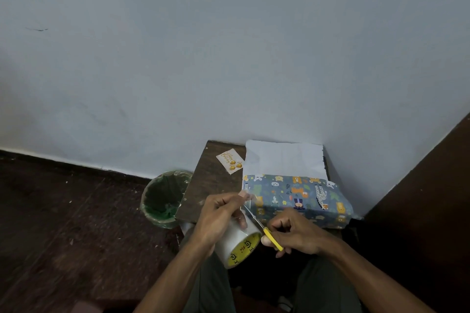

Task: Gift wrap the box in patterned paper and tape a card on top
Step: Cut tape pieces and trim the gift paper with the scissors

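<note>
left hand [218, 213] fingers pinch a clear tape strip [248, 198] off the tape roll [237, 242]; right hand [295, 232] fingers grip yellow-handled scissors [264, 229], blades at the strip, wrapped box [300, 195] just beyond.

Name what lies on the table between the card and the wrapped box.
In the head view, only bare brown table lies between the card and the box; the white paper flap stands behind the box.

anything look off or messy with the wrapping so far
Yes: the patterned paper is only partly closed. A white flap stands up behind the box, its right edge ragged, and the right end looks crumpled. The card lies loose on the table.
</note>
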